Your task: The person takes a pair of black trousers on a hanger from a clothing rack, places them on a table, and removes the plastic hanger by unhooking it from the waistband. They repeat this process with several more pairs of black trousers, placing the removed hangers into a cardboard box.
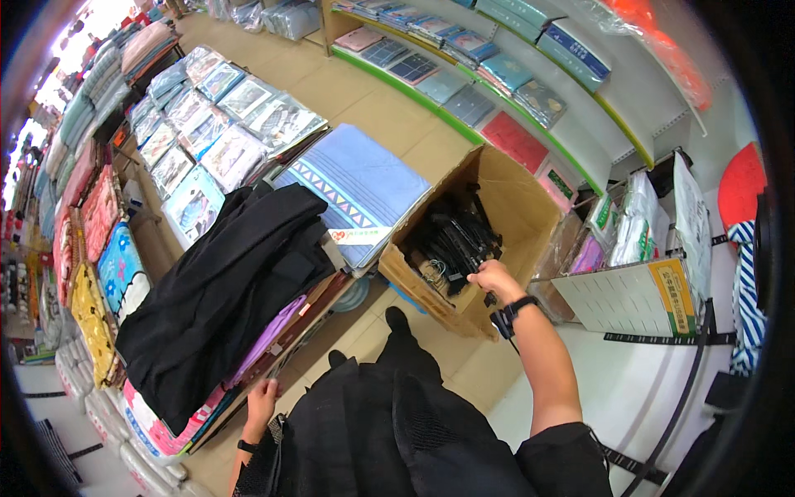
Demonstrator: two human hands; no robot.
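Observation:
My right hand (pixel 497 279) reaches into an open cardboard box (pixel 534 205), its fingers closed on the clip end of a black plastic clothes hanger (pixel 490 299). Many black hangers (pixel 456 236) lie bunched inside the box, with some thin wire or cord near the front. My left hand (pixel 264 394) is beside the near edge of the display table, fingers curled; whether it holds anything cannot be told. Black folded trousers or similar black garments (pixel 217 304) lie in a heap on the table's textiles. Beyond them is a folded blue patterned cloth (pixel 360 180).
Plastic-wrapped bedding packs (pixel 211 136) cover the far part of the table. Shelves with a green edge (pixel 428 105) hold packaged textiles. A bin (pixel 627 298) with wrapped goods stands right of the box. Folded blankets (pixel 124 261) are stacked at left.

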